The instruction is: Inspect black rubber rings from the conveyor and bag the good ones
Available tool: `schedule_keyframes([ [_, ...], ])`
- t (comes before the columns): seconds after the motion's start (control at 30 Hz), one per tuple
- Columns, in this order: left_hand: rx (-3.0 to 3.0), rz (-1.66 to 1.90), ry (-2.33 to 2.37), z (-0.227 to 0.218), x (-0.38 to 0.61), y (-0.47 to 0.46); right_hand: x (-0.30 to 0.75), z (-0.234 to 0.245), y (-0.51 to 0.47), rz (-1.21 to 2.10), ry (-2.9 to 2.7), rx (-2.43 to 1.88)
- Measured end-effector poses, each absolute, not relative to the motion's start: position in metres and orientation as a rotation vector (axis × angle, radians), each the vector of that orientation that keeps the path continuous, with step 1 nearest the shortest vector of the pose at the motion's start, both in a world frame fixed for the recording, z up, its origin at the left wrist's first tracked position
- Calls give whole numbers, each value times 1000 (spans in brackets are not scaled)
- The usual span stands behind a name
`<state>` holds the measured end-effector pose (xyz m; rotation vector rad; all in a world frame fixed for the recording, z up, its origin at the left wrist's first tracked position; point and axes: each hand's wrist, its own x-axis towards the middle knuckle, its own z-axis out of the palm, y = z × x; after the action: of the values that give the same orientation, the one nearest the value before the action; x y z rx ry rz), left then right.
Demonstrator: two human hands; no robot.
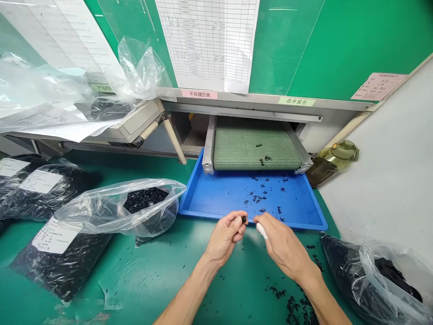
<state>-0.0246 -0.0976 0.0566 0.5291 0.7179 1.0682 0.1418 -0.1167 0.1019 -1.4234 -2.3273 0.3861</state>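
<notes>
A green desk [237, 289] carries a blue tray [209, 194] beneath a small conveyor belt [243, 149]. Black pieces [257, 197] lie scattered in the tray, beside a bulging plastic bag [115, 212]. At the tray's front edge, the left hand [225, 234] pinches a small black ring [243, 219], and the right hand [282, 243] pinches a white object [261, 230].

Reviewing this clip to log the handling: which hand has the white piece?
The right hand: the white piece sits at its fingertips, while the left hand pinches a small black piece.
</notes>
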Motion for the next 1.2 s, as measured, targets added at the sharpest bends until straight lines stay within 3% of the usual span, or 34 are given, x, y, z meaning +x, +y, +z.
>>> schedule_keyframes([
  [0.37, 395, 1010, 685, 54, -25, -94, 140, 89, -118, 400, -2292, -1463],
  [0.8, 353, 1080, 719, 53, -16, -100, 128, 81, -124, 59, -2347, -1561],
  [1.2, 392, 1096, 847, 49, -9, -103, 119, 66, -125, -46, -2303, -1678],
])
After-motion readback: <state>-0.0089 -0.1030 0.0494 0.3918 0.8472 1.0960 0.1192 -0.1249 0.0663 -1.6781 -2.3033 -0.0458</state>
